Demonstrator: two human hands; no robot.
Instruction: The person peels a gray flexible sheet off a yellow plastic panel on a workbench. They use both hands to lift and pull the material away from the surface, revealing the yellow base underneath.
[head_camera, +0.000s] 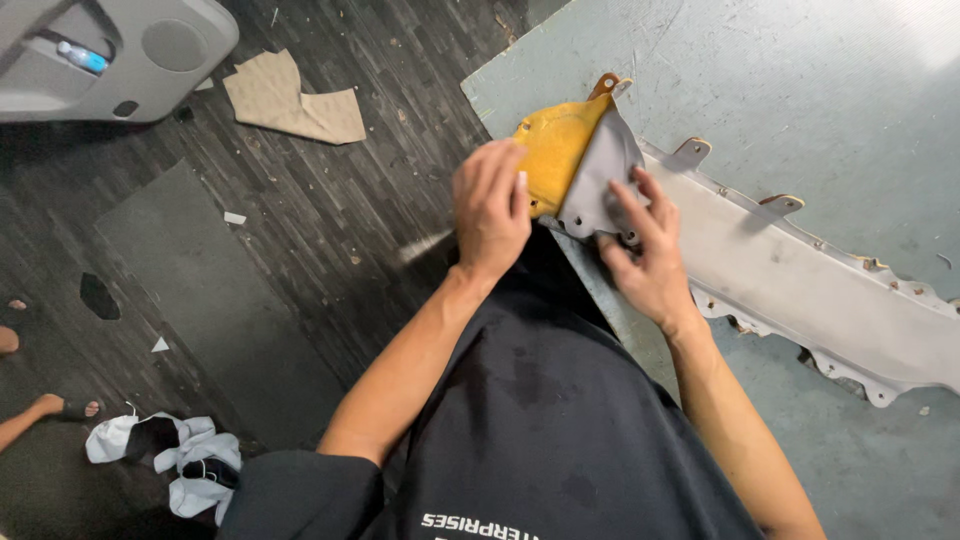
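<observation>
A single head-worn camera is looking steeply down, close over both hands (570, 225), taking in the surface (820, 90) beyond and the floor (300, 230) to their left.

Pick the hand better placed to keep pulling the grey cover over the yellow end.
Probably right. The right hand already lies on the grey cover, fingers spread on its edge. The left hand presses the yellow end, steadying the panel.
</observation>
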